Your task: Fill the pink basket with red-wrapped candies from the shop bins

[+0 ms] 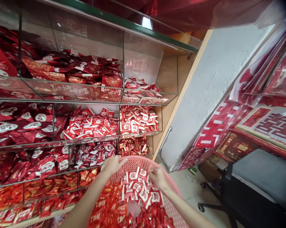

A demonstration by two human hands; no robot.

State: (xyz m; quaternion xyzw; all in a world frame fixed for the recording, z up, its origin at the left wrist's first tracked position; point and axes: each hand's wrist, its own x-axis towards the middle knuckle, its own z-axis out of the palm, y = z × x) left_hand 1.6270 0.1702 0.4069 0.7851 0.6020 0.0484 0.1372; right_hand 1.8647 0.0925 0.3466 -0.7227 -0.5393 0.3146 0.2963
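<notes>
A pink perforated plastic basket [168, 177] stands below me, with several kinds of small wrapped packets in it. My left hand [111, 166] is closed on the basket's far left rim, its thumb lying along the edge. Inside the basket, my right hand [159, 178] has its fingers curled in at the right edge of the red-and-white packets [135, 186], seemingly pinching one. Orange-red packets [109, 202] fill the left side of the basket. Shiny dark red wrapped pieces [152, 217] lie at the near side.
Glass-fronted shelves [85, 103] hold red packets in divided compartments, including red-and-white ones [139, 118] just beyond the basket. A grey wall [200, 82] rises to the right. Farther right are a black wheeled chair [249, 186] and red printed goods [271, 126].
</notes>
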